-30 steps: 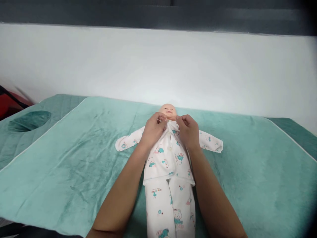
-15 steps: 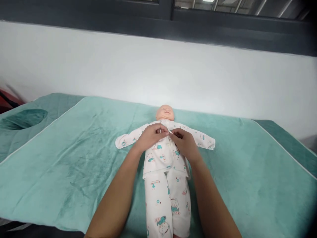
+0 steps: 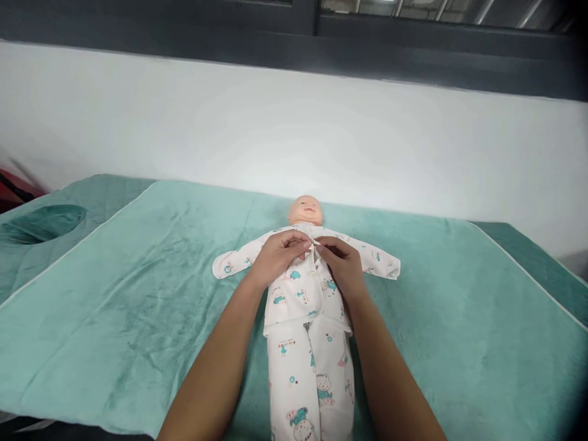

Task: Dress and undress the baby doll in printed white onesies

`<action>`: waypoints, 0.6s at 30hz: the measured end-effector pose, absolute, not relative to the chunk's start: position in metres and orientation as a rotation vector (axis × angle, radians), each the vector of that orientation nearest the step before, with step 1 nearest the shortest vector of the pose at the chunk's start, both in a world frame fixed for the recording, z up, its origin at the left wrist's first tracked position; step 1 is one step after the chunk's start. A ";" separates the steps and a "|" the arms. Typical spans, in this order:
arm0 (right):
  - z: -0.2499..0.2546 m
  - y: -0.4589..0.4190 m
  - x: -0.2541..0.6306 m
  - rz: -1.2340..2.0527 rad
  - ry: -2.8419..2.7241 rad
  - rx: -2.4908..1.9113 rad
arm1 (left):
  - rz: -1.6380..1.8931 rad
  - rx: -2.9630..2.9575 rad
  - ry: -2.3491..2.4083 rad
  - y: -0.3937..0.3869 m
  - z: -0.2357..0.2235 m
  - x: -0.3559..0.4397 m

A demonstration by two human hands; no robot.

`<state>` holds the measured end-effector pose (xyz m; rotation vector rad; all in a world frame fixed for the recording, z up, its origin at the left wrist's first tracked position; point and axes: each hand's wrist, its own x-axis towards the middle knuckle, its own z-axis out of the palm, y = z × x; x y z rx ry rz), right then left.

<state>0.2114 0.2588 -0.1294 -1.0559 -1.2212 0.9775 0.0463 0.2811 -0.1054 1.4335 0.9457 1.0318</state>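
Observation:
A baby doll [image 3: 305, 210] lies on its back, dressed in a white printed shirt [image 3: 298, 297] and matching trousers [image 3: 294, 373]. Its sleeved arms stretch out to both sides. At the upper chest, my left hand [image 3: 279, 252] pinches the shirt's front opening between thumb and fingers. My right hand [image 3: 342, 262] grips the cloth just across from it, fingers closed. A small pale strip, perhaps a tie, shows between the fingertips; its exact form is too small to tell. Below the hands the shirt front hangs together with a visible overlap.
A green velvety cover [image 3: 138, 294] with pale piping spreads under the doll. A hole [image 3: 43, 223] dips into its left end. Behind stands a white wall [image 3: 275, 135] beneath a dark window frame [image 3: 184, 37]. Something red [image 3: 13, 195] sits at the far left edge.
Both hands stay at the doll's upper chest with fingertips closed on the shirt front. The fingers have shifted slightly, and more of the pale strip shows between them.

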 end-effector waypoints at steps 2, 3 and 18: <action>-0.130 0.259 0.212 0.969 -1.232 -1.038 | 1.035 1.405 0.908 0.282 -0.107 0.045; -0.130 0.259 0.212 0.965 -1.237 -1.025 | 1.040 1.389 0.891 0.283 -0.108 0.045; -0.130 0.258 0.212 0.897 -1.274 -1.023 | 1.094 1.361 0.866 0.283 -0.112 0.048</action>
